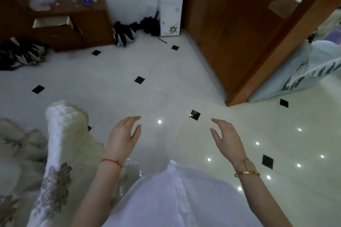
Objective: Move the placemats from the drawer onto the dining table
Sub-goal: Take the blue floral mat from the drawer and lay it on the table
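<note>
Head view: both hands hang over the tiled floor (166, 72), left hand (122, 137) and right hand (227, 137) with fingers released, holding nothing. The drawer (52, 22) stands pulled open in a brown cabinet (88, 24) well away, upper left (its contents cannot be made out).

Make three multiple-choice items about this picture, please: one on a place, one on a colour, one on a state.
1. Where is the open drawer?
A. far left, in the low cabinet
B. under the right hand
C. beside the doorway at right

2. What colour is the string on the left wrist?
A. green
B. red
C. blue

3. What do the hands hold?
A. a placemat
B. a bottle
C. nothing

Key: 1 A, it juts from the brown cabinet. 2 B, the wrist string is red. 3 C, left hand and right hand are open above the floor.
</note>
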Motion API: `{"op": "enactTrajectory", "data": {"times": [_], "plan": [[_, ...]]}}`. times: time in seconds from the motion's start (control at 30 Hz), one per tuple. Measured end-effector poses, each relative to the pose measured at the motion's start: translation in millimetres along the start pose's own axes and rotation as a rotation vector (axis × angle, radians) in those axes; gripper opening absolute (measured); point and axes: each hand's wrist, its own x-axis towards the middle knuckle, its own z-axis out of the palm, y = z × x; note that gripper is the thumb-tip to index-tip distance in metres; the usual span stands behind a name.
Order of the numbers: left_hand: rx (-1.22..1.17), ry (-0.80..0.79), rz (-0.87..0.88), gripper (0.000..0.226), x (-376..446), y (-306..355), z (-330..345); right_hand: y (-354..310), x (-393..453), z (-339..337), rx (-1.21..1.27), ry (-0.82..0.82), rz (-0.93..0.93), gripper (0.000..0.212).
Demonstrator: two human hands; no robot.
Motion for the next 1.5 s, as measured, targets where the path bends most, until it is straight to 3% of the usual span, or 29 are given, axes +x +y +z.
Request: {"op": "enactTrajectory", "data": {"times": [0.2, 0.47, 0.67, 1.17, 1.5], "plan": [[-0.002, 0.097, -0.191, 0.029, 91, -9, -3, -35, 164, 8, 0.006, -0.115, -0.174, 0.034], [-0.005, 0.211, -0.401, 0.029, 218, -94, -16, -98, 346, 79, 0.039, -0.236, -0.309, 0.036], [0.052, 0.326, -0.431, 0.026, 353, -173, -78, -209, 507, 112, 0.070, -0.222, -0.403, 0.036], [0.073, 0.363, -0.593, 0.028, 613, -366, -162, -411, 805, 251, 0.105, -0.328, -0.525, 0.036], [0.113, 0.495, -0.705, 0.029, 803, -510, -281, -632, 1044, 332, 0.095, -0.339, -0.702, 0.036]]}}
